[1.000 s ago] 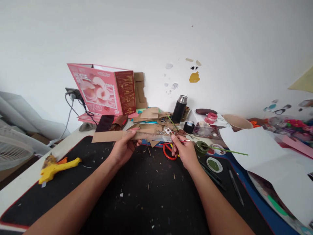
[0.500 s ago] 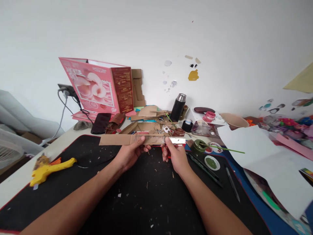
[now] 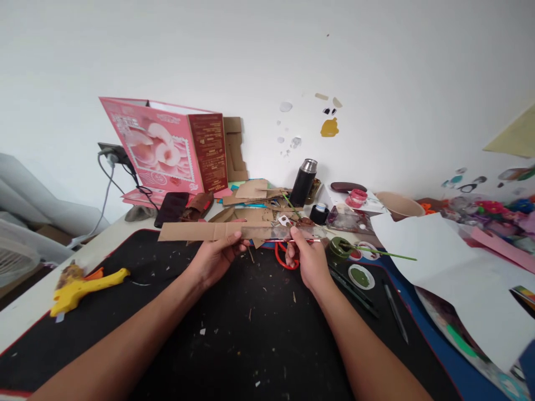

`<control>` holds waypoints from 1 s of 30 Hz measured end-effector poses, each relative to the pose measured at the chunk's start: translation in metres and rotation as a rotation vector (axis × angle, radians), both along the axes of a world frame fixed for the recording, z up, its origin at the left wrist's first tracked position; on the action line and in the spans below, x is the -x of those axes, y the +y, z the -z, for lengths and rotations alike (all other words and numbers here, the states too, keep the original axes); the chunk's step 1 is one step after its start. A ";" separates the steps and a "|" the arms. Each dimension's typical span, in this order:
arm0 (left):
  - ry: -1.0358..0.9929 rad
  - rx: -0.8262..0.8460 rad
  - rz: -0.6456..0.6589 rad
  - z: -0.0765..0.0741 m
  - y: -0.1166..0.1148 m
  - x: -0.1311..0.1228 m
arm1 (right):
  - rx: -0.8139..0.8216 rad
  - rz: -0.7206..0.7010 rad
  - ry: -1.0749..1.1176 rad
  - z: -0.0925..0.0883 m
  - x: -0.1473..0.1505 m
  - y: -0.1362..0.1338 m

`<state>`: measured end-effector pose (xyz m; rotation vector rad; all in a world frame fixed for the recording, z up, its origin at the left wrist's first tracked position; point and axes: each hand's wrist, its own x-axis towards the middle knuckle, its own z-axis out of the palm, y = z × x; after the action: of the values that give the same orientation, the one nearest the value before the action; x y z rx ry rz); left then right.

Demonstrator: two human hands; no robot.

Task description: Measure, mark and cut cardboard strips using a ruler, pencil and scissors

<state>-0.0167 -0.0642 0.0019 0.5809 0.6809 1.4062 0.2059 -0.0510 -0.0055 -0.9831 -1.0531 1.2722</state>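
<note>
A long brown cardboard strip (image 3: 196,231) is held level above the black mat (image 3: 234,334). My left hand (image 3: 215,257) grips it near its middle, fingers closed around it. A clear ruler (image 3: 271,231) lies along the strip's right part. My right hand (image 3: 307,259) pinches the ruler's right end together with a thin red-handled tool (image 3: 307,240). Red-handled scissors (image 3: 283,259) lie on the mat just under my right hand.
A yellow glue gun (image 3: 86,284) lies at the mat's left. Behind stand a pink box (image 3: 159,147), cardboard scraps (image 3: 251,195), a black flask (image 3: 304,181). Paint pots (image 3: 340,248), a green stick (image 3: 384,254), pens (image 3: 393,317) and white paper (image 3: 451,267) crowd the right.
The strip and ruler dipped toward me with both hands close together half a second ago, then shifted back left and up. The scissors show again under my right hand.
</note>
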 end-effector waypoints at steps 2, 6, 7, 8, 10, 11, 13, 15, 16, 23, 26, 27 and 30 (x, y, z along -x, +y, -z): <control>0.010 0.011 0.028 0.002 0.001 0.000 | -0.013 -0.020 -0.025 0.000 0.001 -0.002; -0.005 0.032 0.055 0.005 0.003 -0.001 | -0.032 -0.043 -0.076 0.001 0.001 -0.004; -0.011 0.035 0.057 0.005 0.003 -0.002 | -0.037 -0.038 -0.079 0.001 0.001 -0.004; -0.015 0.038 0.064 0.004 0.002 -0.003 | -0.041 -0.030 -0.079 0.002 0.001 -0.004; -0.011 0.035 0.083 0.003 0.001 -0.003 | -0.044 -0.012 -0.075 0.002 0.001 -0.004; -0.004 0.024 0.090 0.003 0.000 -0.004 | -0.044 -0.008 -0.073 0.002 0.001 -0.004; 0.018 -0.010 0.091 0.002 -0.003 -0.005 | -0.043 -0.012 -0.074 0.002 0.001 -0.004; 0.042 -0.044 0.074 0.002 -0.004 -0.005 | -0.040 -0.022 -0.079 0.002 0.002 -0.004; 0.052 -0.054 0.062 0.002 -0.005 -0.006 | -0.037 -0.029 -0.083 0.002 0.002 -0.004; 0.095 -0.085 0.031 0.005 -0.007 -0.009 | -0.057 -0.137 -0.123 -0.001 0.007 -0.013; 0.166 -0.129 0.065 0.005 -0.011 -0.013 | -0.066 -0.162 -0.163 -0.003 0.010 -0.017; 0.179 -0.144 0.072 0.005 -0.012 -0.015 | -0.064 -0.155 -0.169 -0.003 0.011 -0.017; 0.172 -0.153 0.076 0.005 -0.014 -0.017 | -0.049 -0.142 -0.172 -0.003 0.012 -0.017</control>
<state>0.0001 -0.0785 -0.0028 0.8476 0.6843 1.3547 0.1941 -0.0677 -0.0025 -1.0080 -1.3005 1.2876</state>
